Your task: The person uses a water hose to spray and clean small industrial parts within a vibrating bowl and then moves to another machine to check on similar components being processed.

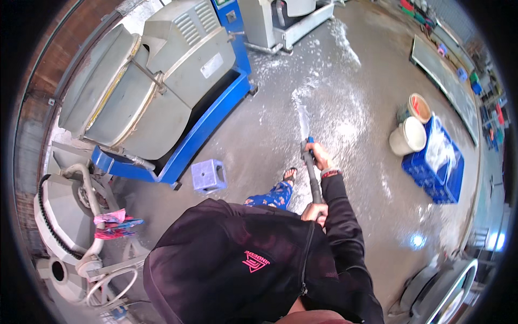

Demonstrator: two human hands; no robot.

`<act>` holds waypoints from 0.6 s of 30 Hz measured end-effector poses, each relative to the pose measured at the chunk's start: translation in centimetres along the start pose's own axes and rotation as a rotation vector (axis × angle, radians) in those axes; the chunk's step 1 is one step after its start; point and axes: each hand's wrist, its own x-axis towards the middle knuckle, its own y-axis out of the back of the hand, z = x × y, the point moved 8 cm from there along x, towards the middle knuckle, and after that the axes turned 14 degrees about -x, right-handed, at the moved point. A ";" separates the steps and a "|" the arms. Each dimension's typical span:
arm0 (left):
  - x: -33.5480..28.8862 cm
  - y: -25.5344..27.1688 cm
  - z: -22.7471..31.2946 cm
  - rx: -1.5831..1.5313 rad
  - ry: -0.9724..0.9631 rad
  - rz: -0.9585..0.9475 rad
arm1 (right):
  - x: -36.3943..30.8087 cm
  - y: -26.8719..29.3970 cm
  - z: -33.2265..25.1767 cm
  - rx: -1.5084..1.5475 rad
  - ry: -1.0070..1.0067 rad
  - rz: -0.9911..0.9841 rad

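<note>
A grey hose [313,178] with a blue piece [309,141] near its front end points away from me. From its tip a white jet of water [304,121] shoots onto the wet floor [270,116]. My right hand [322,156] grips it at the front, beside the blue piece, with a red band at the wrist. Nearer my body, my left hand [314,212] is closed around the hose's rear part; my dark jacket [226,259] hides the left arm. My sandalled foot [290,175] shows left of the hose.
A large grey machine on a blue frame [216,124] stands at left, with a purple stool [209,176] beside it. Another machine [280,27] is at the far end. Two buckets [408,136] and blue crates [448,186] sit at right. A round-drum machine [70,216] is lower left.
</note>
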 end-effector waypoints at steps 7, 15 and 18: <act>13.4 -3.9 5.4 0.065 -0.123 0.003 | 9.6 7.0 -6.6 -0.021 -0.067 0.001; 25.3 -6.6 10.4 -0.320 0.361 0.159 | 19.0 9.1 -18.0 -0.194 -0.019 -0.064; 28.5 -6.4 12.9 -0.307 0.284 0.148 | 23.1 8.8 -18.1 -0.287 -0.088 -0.103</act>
